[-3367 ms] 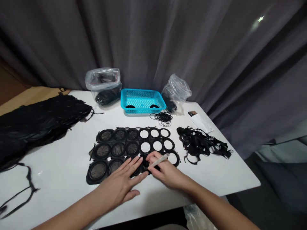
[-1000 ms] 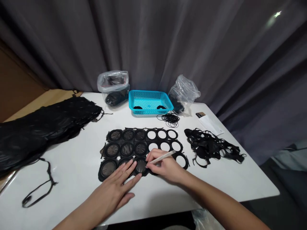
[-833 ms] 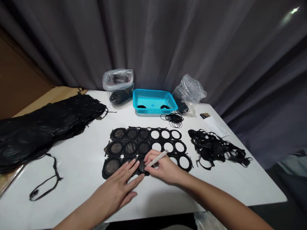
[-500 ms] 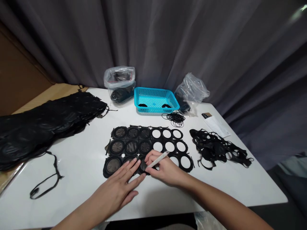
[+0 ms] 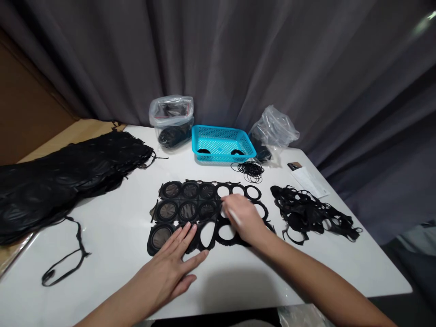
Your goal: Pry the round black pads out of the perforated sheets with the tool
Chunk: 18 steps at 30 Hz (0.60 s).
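Observation:
A black moulded rubber sheet (image 5: 187, 199) with rows of round rings lies flat in front of me. Dark film fills the rings on its left side, while white table shows through those on the right. My left hand (image 5: 175, 254) rests with fingers spread on the sheet's lower edge. Over the right-hand rings, my right hand (image 5: 243, 215) grips a slim pale pen-like tool (image 5: 234, 217), blurred by motion. Black material at its fingertips stretches up from the bottom row, beside a ring opening pulled into a narrow oval. Whether the fingers pinch that material is unclear.
A blue basket (image 5: 223, 156) holding a few black rings stands at the back, between two clear plastic bags (image 5: 172, 111) (image 5: 274, 127). Thin black rings (image 5: 251, 170) lie before it. Black scraps (image 5: 313, 213) lie right, stacked black sheets (image 5: 68, 177) left.
My right hand has moved up and right from the bottom row. The third ring there, filled with dark film before, now shows white through its opening. My left hand stays put.

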Tool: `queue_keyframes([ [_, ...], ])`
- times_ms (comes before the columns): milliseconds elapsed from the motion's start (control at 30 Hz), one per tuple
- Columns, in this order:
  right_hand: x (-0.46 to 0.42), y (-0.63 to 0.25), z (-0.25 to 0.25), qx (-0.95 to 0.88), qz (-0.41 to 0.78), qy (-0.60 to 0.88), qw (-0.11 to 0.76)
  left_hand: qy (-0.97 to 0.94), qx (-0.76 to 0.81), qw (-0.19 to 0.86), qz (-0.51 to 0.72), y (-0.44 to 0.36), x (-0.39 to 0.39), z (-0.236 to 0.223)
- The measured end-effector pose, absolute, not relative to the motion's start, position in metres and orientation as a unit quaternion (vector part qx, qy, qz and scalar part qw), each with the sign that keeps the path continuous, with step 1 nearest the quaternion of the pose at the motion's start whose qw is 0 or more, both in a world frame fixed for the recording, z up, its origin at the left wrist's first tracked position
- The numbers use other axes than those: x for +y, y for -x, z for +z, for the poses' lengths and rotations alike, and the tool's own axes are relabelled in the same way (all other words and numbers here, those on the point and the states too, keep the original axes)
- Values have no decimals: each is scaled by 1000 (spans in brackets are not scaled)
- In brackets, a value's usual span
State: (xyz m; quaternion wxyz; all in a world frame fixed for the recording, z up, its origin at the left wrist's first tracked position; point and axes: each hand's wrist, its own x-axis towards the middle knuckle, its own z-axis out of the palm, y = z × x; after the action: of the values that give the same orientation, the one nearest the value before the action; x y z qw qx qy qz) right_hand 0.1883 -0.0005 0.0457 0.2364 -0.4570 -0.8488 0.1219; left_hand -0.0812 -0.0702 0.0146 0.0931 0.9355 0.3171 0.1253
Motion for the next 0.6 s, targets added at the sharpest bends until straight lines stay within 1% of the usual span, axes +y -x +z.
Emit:
queue_keyframes([
  [33, 11, -192, 49, -820, 141, 490, 259, -935, 320, 91, 123, 81, -71, 15],
  [100, 26, -193, 54, -785, 206, 509, 286, -937, 318, 80, 121, 81, -71, 18],
  [200, 30, -185, 54, -769, 332, 476, 269, -940, 316, 55, 115, 80, -62, 24],
  [267, 26, -177, 50, -765, 391, 446, 249, -935, 331, 45, 116, 79, -50, 26],
  [333, 23, -172, 45, -766, 414, 428, 243, -931, 341, 43, 120, 77, -37, 25],
  [433, 23, -170, 40, -773, 411, 413, 251, -936, 326, 54, 119, 76, -22, 19],
  [600, 26, -170, 39, -772, 423, 404, 249, -935, 329, 74, 113, 76, -19, 11],
])
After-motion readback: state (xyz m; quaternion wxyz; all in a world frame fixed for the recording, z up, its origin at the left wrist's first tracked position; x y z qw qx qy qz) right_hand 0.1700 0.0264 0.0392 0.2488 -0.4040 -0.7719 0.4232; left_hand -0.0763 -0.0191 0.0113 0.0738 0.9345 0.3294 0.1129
